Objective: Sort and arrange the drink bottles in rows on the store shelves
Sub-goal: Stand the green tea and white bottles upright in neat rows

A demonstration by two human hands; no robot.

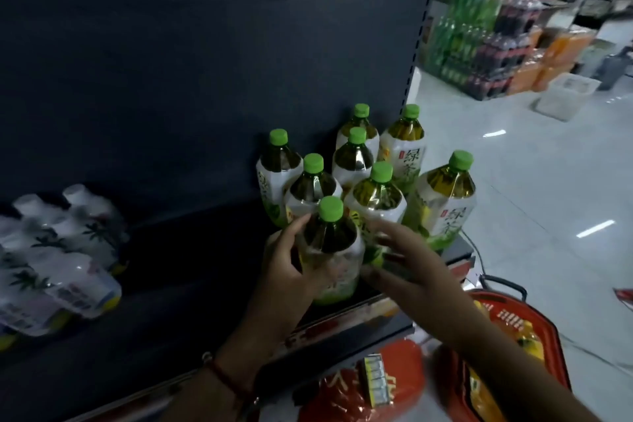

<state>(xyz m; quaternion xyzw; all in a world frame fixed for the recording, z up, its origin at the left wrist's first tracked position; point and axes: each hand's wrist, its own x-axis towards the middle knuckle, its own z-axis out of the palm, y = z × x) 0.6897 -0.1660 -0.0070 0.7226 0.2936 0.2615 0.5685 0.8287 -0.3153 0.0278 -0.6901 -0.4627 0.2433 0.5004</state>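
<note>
Several green-capped tea bottles (378, 188) stand in rows at the right end of a dark shelf (191, 284). The nearest bottle (330, 240) stands at the shelf's front edge. My left hand (291, 267) grips its left side, fingers curled round the body. My right hand (407, 260) reaches in from the right with fingers fairly straight, touching the bottle's right side and the neighbouring bottle's label. One more bottle (445, 202) stands at the far right corner of the shelf.
Shrink-wrapped packs of white bottles (58, 250) lie on the shelf's left part. A red shopping basket (507, 346) with goods sits on the floor below right. Stacked drink packs (479, 38) stand across the aisle on the white tiled floor (548, 181).
</note>
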